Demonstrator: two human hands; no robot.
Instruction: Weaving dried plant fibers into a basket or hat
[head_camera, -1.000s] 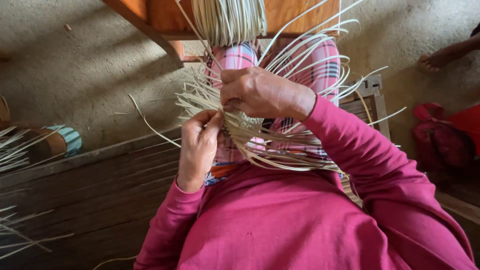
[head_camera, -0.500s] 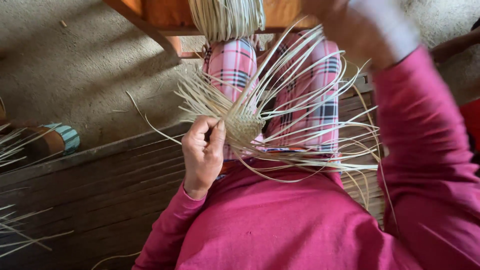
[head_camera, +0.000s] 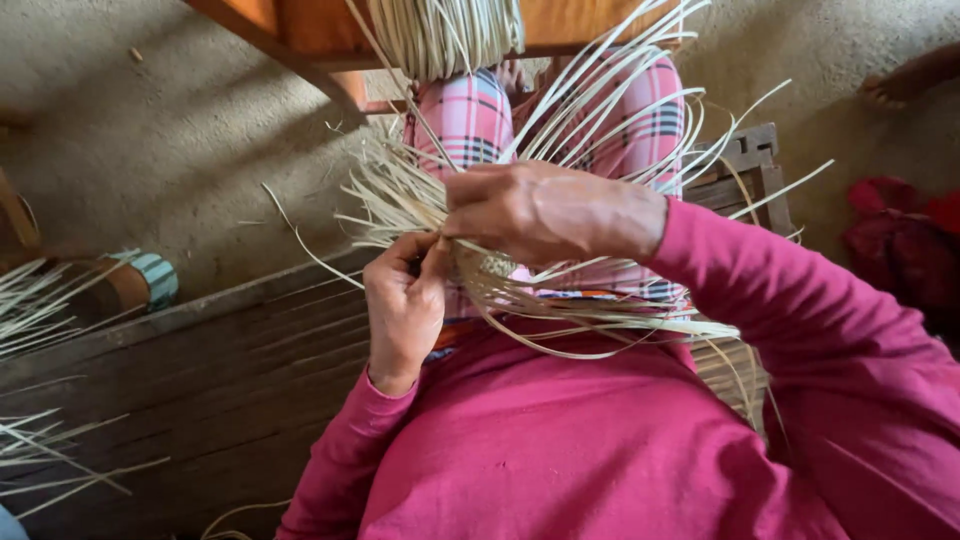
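A half-woven piece of pale straw (head_camera: 500, 275) rests over my lap, with long loose strands (head_camera: 620, 110) fanning up and to the right. My left hand (head_camera: 405, 305) pinches the woven edge from below, fingers closed on the strands. Across the top of the weave lies my right hand (head_camera: 545, 210), its fingers curled down onto the strands beside the left hand's fingertips. Both arms wear pink sleeves (head_camera: 800, 320). The woven centre is mostly hidden under my right hand.
A bundle of straw (head_camera: 445, 35) hangs from an orange wooden frame (head_camera: 300, 30) ahead. My pink plaid trousers (head_camera: 475, 115) show beneath. Dark wooden planks (head_camera: 200, 370) run at left, with loose strands (head_camera: 40, 310) and a striped round thing (head_camera: 150, 280). Red cloth (head_camera: 900, 235) lies at right.
My right hand, raised high up and to the right half a second ago, has come back down onto the weave. The left hand has kept its grip in place.
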